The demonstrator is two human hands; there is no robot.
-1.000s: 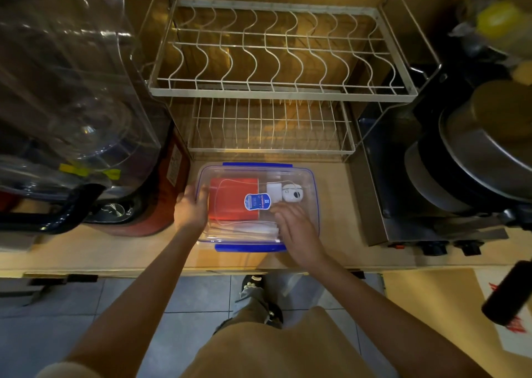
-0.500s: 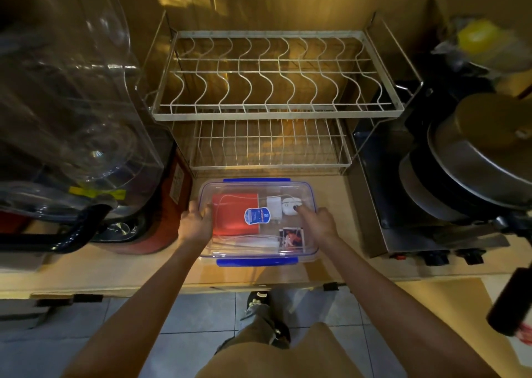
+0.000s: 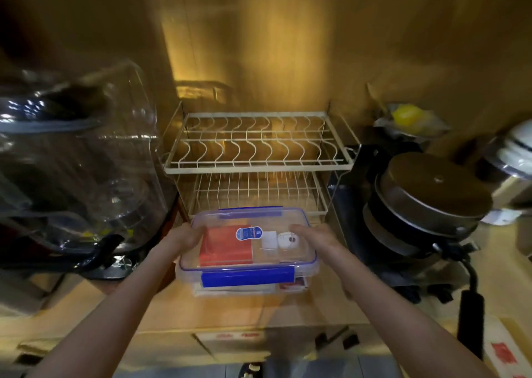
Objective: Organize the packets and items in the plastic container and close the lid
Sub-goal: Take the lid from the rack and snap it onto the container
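A clear plastic container [image 3: 309, 258] with a lid and blue latches [image 3: 247, 275] is tilted up off the counter in front of me. Through the lid I see a red packet [image 3: 226, 246], a blue-and-white label [image 3: 249, 232], a small white square item [image 3: 269, 239] and a round white item [image 3: 288, 241]. My left hand [image 3: 187, 238] grips the container's left side. My right hand [image 3: 312, 235] grips its right side. A small printed packet [image 3: 292, 284] shows through the container's lower front wall.
A two-tier white wire dish rack [image 3: 253, 164] stands right behind the container. A big clear plastic jar [image 3: 77, 158] sits at the left. Stacked dark pans [image 3: 429, 207] rest on a stove at the right, a black handle [image 3: 469, 320] reaching toward me. The wooden counter edge [image 3: 230, 328] lies below.
Both hands have lifted the container and tilted its front edge up toward me. My right hand moved from the lid to the right side. The view has swung upward.
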